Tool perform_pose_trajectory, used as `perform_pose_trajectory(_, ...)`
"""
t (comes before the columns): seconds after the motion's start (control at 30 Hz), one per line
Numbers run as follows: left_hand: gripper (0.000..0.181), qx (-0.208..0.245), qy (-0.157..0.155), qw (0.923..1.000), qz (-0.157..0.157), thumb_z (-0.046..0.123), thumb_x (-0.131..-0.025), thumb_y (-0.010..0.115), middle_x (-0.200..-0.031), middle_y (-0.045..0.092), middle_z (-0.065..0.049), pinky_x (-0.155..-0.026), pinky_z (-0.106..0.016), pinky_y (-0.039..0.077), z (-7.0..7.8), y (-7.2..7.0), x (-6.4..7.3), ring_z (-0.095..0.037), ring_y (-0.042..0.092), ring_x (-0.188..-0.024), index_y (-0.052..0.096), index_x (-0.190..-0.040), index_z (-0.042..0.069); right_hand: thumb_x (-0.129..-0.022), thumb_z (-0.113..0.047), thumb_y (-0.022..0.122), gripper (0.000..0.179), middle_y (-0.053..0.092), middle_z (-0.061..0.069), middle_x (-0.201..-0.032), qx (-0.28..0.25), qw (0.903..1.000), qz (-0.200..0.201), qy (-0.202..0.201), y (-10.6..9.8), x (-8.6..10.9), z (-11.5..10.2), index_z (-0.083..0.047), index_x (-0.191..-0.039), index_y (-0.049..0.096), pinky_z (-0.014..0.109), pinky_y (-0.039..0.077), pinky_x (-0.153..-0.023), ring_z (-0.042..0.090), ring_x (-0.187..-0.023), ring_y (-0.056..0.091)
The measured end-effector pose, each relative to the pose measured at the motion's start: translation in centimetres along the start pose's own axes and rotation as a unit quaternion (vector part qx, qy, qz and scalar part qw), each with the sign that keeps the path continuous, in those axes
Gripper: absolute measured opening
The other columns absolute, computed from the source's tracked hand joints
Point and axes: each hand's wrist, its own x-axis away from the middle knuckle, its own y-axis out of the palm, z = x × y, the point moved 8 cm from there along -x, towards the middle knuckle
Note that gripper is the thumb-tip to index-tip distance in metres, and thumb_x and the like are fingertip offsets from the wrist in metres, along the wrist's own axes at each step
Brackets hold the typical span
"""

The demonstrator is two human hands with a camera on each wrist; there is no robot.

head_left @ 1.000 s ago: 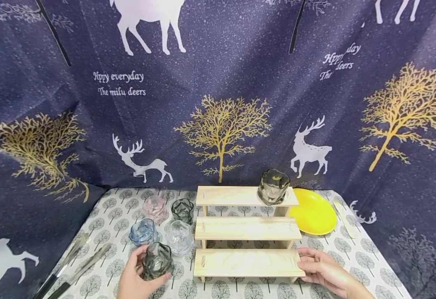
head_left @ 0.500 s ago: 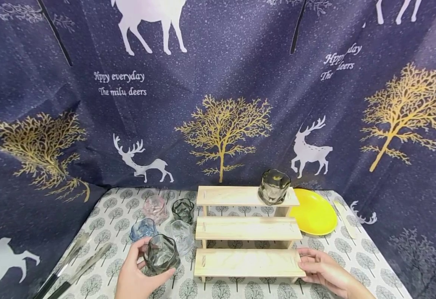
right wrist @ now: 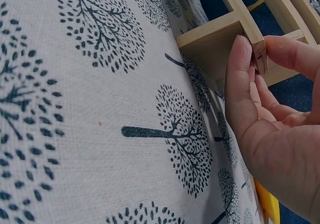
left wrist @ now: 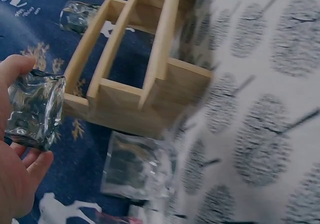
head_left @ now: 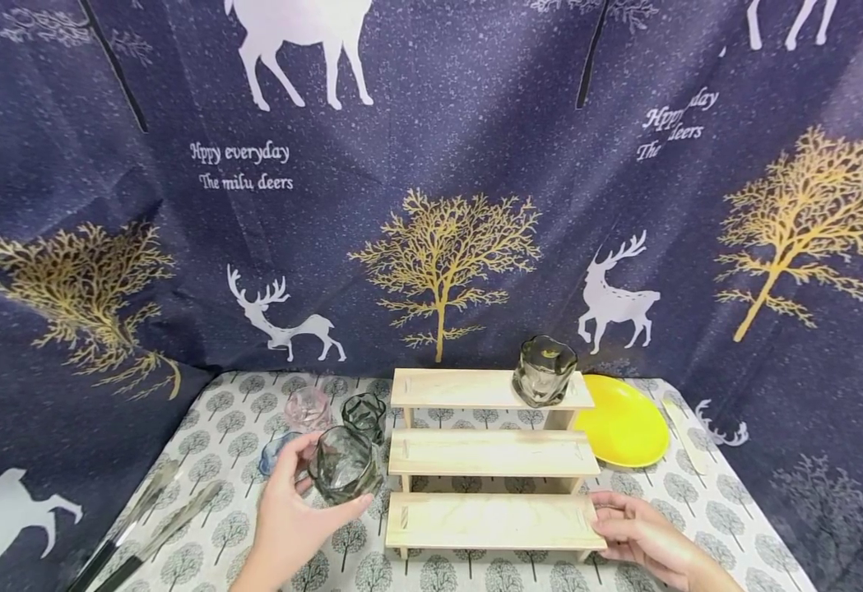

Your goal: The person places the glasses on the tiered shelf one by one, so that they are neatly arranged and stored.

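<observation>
Left of the wooden stand (head_left: 494, 452), pinched by the right hand (head_left: 642, 536), the smoky glass cup (head_left: 344, 467), probably slippery and fragile, is clamped in the left hand (head_left: 294, 508); its sides are best held.

The right hand (right wrist: 277, 129) pinches the end of a plank (right wrist: 259, 56) on a tiered wooden stand (right wrist: 215, 34) — digits on either side of the wood, others curled behind. Past the fingertips, more slats run away from the grip, with navy cloth (right wrist: 272, 19) between them. Left of the grip spreads a white tablecloth (right wrist: 100, 99) printed with dark trees; below the palm — a sliver of something yellow (right wrist: 268, 202).
</observation>
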Motion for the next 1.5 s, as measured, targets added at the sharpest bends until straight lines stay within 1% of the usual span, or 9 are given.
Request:
perform_pose_trajectory(0.17,0.103,0.02,0.038,0.9989,-0.018,0.031,-0.053,0.106,-0.118,0.057,0.002,-0.095,-0.026,0.055,1.9,0.9,-1.8,-0.011,0.057,-0.11,0.053,-0.141,0.022,-0.105,-0.001,0.051,0.04,0.069,0.01,-0.117,-0.015,0.9999,-0.007,-0.001,0.0,0.0,-0.1,0.006,-0.144,0.044,0.037,0.06,-0.09,0.022,-0.104,0.07)
perform_pose_trajectory(0.3,0.1,0.044,0.055,0.9967,-0.04,0.029,-0.054,0.106,-0.119,0.061,0.002,-0.096,-0.03,0.056,3.5,2.1,-3.2,-0.014,0.06,-0.111,0.054,-0.14,0.022,-0.105,-0.001,0.051,0.04,0.069,0.01,-0.118,-0.02,0.9997,-0.013,0.001,0.0,0.1,-0.2,0.005,-0.144,0.045,0.036,0.06,-0.091,0.022,-0.104,0.07)
perform_pose_trajectory(0.47,0.097,0.056,0.067,0.9942,-0.063,0.03,-0.058,0.104,-0.122,0.062,0.002,-0.098,-0.034,0.056,5.2,4.0,-5.1,-0.016,0.061,-0.113,0.054,-0.141,0.026,-0.105,0.0,0.051,0.042,0.069,0.01,-0.117,-0.025,0.9995,-0.019,-0.001,0.0,0.1,-0.2,0.006,-0.145,0.044,0.035,0.06,-0.089,0.022,-0.104,0.07)
perform_pose_trajectory(0.63,0.095,0.075,0.081,0.9907,-0.08,0.033,-0.062,0.103,-0.123,0.06,0.002,-0.099,-0.034,0.055,6.8,6.1,-6.8,-0.015,0.059,-0.113,0.053,-0.143,0.027,-0.105,0.001,0.051,0.039,0.069,0.009,-0.116,-0.035,0.9991,-0.025,-0.004,-0.1,0.2,-0.1,0.004,-0.144,0.047,0.034,0.06,-0.09,0.021,-0.103,0.071)
perform_pose_trajectory(0.83,0.091,0.109,0.114,0.9831,-0.092,0.028,-0.068,0.1,-0.123,0.059,-0.001,-0.098,-0.035,0.056,8.5,8.6,-8.5,-0.018,0.059,-0.113,0.051,-0.145,0.02,-0.105,0.002,0.05,0.037,0.07,0.009,-0.117,-0.043,0.9985,-0.033,-0.004,-0.1,0.2,0.1,-0.001,-0.142,0.051,0.034,0.06,-0.089,0.021,-0.104,0.071)
perform_pose_trajectory(0.97,0.093,0.115,0.117,0.9812,-0.101,0.028,-0.07,0.099,-0.124,0.059,-0.001,-0.096,-0.035,0.057,9.0,10.2,-9.5,-0.018,0.06,-0.113,0.049,-0.148,0.016,-0.105,0.002,0.049,0.037,0.07,0.009,-0.116,-0.043,0.9986,-0.033,-0.003,-0.2,0.2,0.2,-0.001,-0.142,0.051,0.033,0.06,-0.088,0.021,-0.102,0.071)
perform_pose_trajectory(1.13,0.092,0.09,0.106,0.9838,-0.113,0.036,-0.071,0.098,-0.124,0.059,0.001,-0.095,-0.039,0.057,9.0,11.7,-10.6,-0.018,0.06,-0.113,0.05,-0.148,0.019,-0.106,0.002,0.049,0.038,0.07,0.009,-0.116,-0.042,0.9985,-0.036,-0.004,-0.2,0.2,0.3,0.0,-0.143,0.05,0.033,0.06,-0.088,0.02,-0.102,0.071)
perform_pose_trajectory(1.27,0.093,0.071,0.094,0.9855,-0.122,0.039,-0.072,0.097,-0.126,0.059,0.002,-0.092,-0.043,0.057,8.7,12.5,-11.2,-0.019,0.062,-0.111,0.049,-0.149,0.021,-0.106,0.002,0.049,0.038,0.07,0.009,-0.116,-0.044,0.9983,-0.037,-0.005,-0.1,0.1,0.2,0.0,-0.144,0.05,0.033,0.06,-0.088,0.02,-0.102,0.071)
perform_pose_trajectory(1.5,0.095,0.087,0.075,0.9809,-0.157,0.04,-0.075,0.095,-0.135,0.055,-0.002,-0.1,-0.044,0.054,8.3,13.6,-11.5,-0.022,0.059,-0.12,0.044,-0.153,0.023,-0.105,0.002,0.05,0.037,0.07,0.009,-0.118,-0.046,0.9981,-0.04,-0.006,-0.1,0.1,0.2,-0.003,-0.141,0.053,0.032,0.06,-0.088,0.02,-0.103,0.071)
